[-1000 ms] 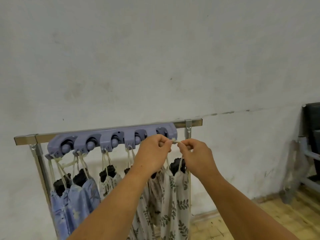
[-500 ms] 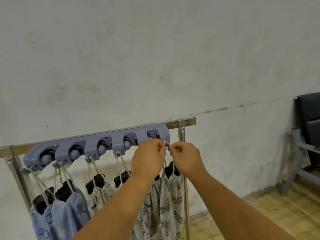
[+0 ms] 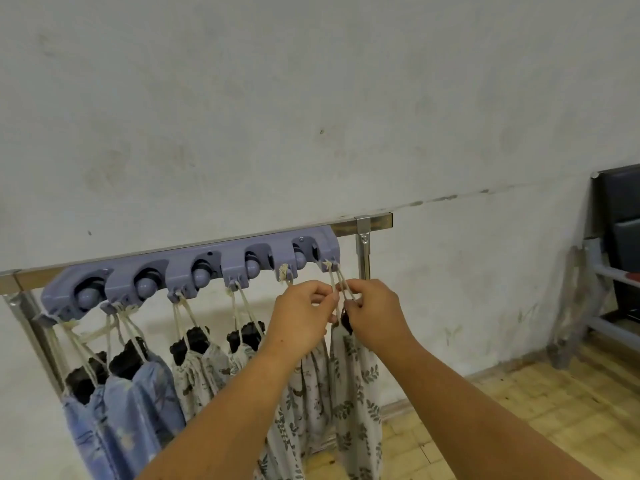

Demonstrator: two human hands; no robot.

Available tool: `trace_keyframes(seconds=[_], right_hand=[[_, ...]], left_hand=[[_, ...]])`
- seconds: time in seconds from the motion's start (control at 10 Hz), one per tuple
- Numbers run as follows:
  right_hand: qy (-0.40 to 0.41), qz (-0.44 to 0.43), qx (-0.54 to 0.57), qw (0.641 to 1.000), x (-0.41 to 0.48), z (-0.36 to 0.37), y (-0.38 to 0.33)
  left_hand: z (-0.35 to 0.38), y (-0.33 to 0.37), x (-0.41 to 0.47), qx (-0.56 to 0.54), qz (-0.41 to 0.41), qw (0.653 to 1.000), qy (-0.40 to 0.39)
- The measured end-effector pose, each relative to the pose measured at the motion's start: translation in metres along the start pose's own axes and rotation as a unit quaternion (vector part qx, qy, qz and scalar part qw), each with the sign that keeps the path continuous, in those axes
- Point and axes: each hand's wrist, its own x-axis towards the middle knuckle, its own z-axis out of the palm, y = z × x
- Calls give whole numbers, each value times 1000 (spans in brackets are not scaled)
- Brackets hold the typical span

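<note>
Under the right end of the holder (image 3: 194, 268), a pale cord (image 3: 336, 280) runs down from the last hook to a leaf-print bag (image 3: 358, 382), which hangs straight below that end. The right hand (image 3: 375, 313) pinches the cord between thumb and curled fingers, just above the bag's dark gathered neck. The left hand (image 3: 299, 318), just beside it, also has its fingers curled in, and their tips nip the same cord a little higher. The two hands nearly touch.

Behind the left hand a second bag (image 3: 308, 375) hangs from the next hook, its knot (image 3: 285, 271) showing at the holder's lower edge. Further left under the holder hang two pale bags (image 3: 197, 372), then two blue bags (image 3: 138, 393) at its left end, all by cords. The holder is purple with five round knobs. It sits on a metal rail (image 3: 379, 221), with a post (image 3: 362, 261) just right of it. A stained wall (image 3: 311, 98) stands behind. Well right of the holder is a dark chair (image 3: 620, 209) on a yellowish floor (image 3: 554, 410).
</note>
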Motion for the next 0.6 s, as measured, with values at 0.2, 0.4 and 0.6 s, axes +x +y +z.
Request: trace_keyframes(seconds=[0.2, 0.4, 0.6], right_hand=[[4, -7, -2, 1000, 1, 0, 3], [15, -14, 13, 1000, -15, 0, 1], [78, -18, 45, 996, -38, 2, -18]], left_hand=[[-10, -4, -10, 41, 32, 998, -29], [-25, -7, -27, 58, 41, 997, -24], [-40, 1, -44, 6, 7, 1000, -11]])
